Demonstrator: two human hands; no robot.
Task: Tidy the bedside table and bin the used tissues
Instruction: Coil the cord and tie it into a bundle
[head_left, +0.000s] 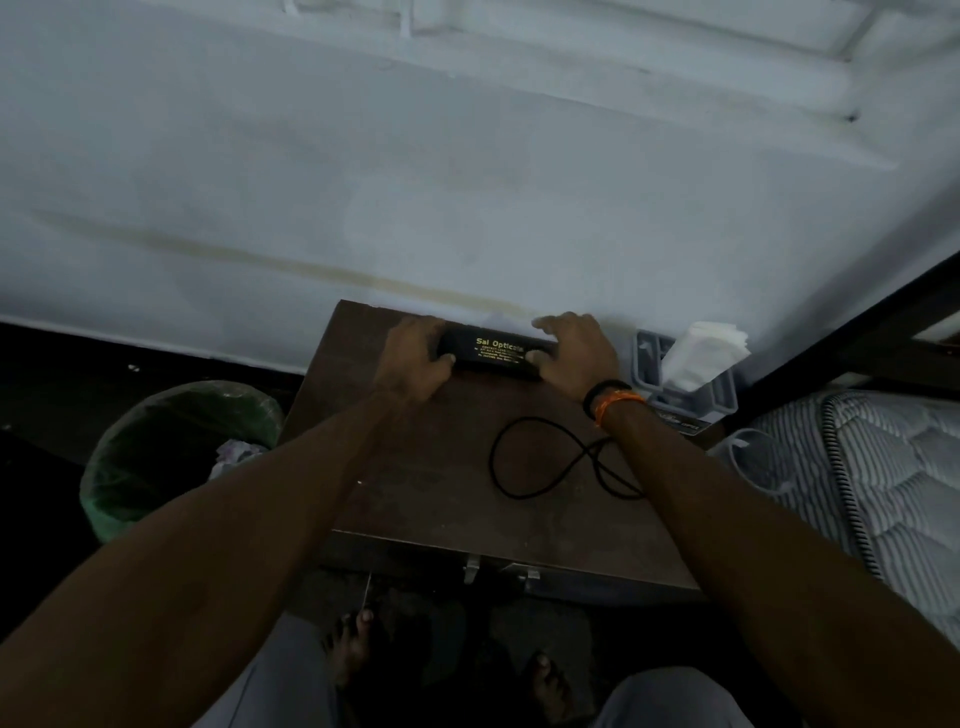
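1. My left hand (415, 364) and right hand (571, 353) each grip one end of the spectacle case (491, 355), at the bedside table (415, 499) back edge.
2. Likely rigid, light, smooth; end grip suits.

Dim room, pale wall (467, 182), dark floor (52, 389)

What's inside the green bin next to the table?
In the green bin, crumpled tissue shows near its right edge. The rest inside is dark, and the left arm covers the near right part, so anything more cannot be seen.
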